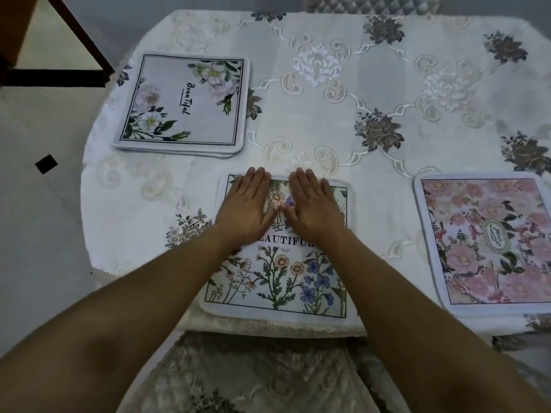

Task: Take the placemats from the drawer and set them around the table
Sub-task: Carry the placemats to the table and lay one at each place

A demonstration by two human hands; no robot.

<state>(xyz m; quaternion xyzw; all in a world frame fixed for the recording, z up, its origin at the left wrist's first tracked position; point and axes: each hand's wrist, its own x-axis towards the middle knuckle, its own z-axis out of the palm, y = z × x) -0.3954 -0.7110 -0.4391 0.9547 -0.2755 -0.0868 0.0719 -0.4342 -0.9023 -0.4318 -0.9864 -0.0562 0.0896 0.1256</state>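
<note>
A wildflower placemat [280, 281] printed "BEAUTIFUL" lies at the near edge of the table, right in front of me. My left hand [244, 207] and my right hand [313, 207] both press flat on its far half, fingers straight, thumbs nearly touching. At the far left lies a small stack of placemats [182, 105], its top one white with pale roses and the word "Beautiful". A pink floral placemat [489, 242] lies at the right, partly cut off by the frame edge.
The table wears a white embroidered cloth [328, 108] with grey flower motifs. A quilted chair back [372, 4] stands at the far side. Dark wooden furniture [59, 76] sits at the far left over a pale tiled floor. The cloth hangs down near me.
</note>
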